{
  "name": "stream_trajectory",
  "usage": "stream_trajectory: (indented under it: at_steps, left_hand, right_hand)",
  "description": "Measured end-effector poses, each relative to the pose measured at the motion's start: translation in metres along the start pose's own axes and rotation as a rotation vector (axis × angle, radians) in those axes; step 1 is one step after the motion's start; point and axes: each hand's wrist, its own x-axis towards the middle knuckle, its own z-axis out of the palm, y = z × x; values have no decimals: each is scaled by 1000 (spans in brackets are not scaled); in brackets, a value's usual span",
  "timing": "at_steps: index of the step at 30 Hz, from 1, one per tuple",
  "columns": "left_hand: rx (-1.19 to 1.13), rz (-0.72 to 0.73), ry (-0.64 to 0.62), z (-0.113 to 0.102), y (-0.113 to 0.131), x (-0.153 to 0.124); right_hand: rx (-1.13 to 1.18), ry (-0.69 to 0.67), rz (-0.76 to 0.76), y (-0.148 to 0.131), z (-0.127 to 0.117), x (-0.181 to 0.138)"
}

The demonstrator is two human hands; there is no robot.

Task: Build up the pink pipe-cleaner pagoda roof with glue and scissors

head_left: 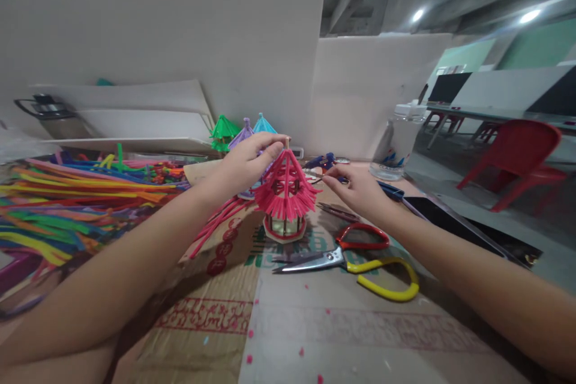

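A small pink pagoda model [286,195] made of pipe cleaners stands on the cardboard-covered table [288,324]. My left hand [247,162] pinches the tip of its roof from the left, fingers closed on it. My right hand [355,189] rests just right of the model, its fingers closed on a thin dark tool I cannot name. Scissors [346,258] with one red and one yellow handle lie in front of my right wrist.
A heap of coloured pipe cleaners [76,192] covers the left side. Green [224,132], purple [243,132] and blue [264,125] pagoda roofs stand behind my left hand. A clear bottle [402,138] is at the back right, a dark phone [454,222] along the right edge, red chairs [517,156] beyond.
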Motion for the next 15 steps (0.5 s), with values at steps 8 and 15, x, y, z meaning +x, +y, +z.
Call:
stream_trajectory:
  at_steps: [8,15]
  left_hand:
    - [-263,-90,-16,-2,16,-3]
    - [-135,-88,10,-11,24,-6]
  right_hand:
    - [77,-66,-142,-67,-39,14]
    - [-115,-248,-161,-87,-49,26]
